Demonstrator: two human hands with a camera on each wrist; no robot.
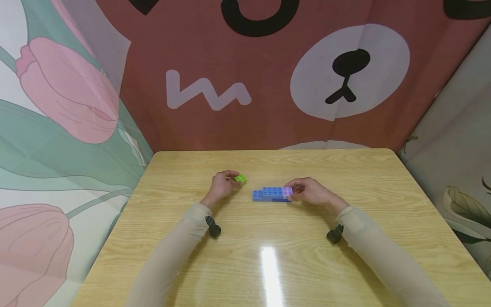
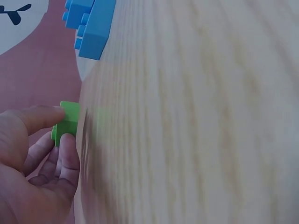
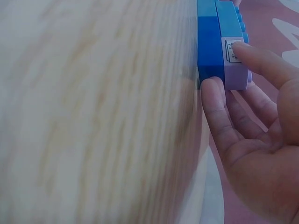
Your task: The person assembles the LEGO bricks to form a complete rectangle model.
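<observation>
A small lime-green toy building block [image 1: 241,179] is pinched by the thumb and fingers of my left hand [image 1: 223,186], low over the table. To its right, a row of joined blocks lies on the tabletop. Its upper layer has a long light-blue block [image 1: 272,192] and a light-purple block [image 1: 287,192] at the right end. Beneath are a light-blue block [image 1: 257,196] jutting out at the left and a dark-blue block [image 3: 210,49]. My right hand [image 1: 310,190] pinches the purple block, thumb over the printed label on its side, with fingertips at the dark-blue block's end.
The wood-grain table [image 1: 215,264] has a bright light reflection near its front. Behind it hangs a reddish-brown cloth [image 1: 207,128] with a cartoon face, and a flowered cloth [image 1: 69,89] hangs at the left. Small dark cameras [image 1: 213,227] are strapped to both wrists.
</observation>
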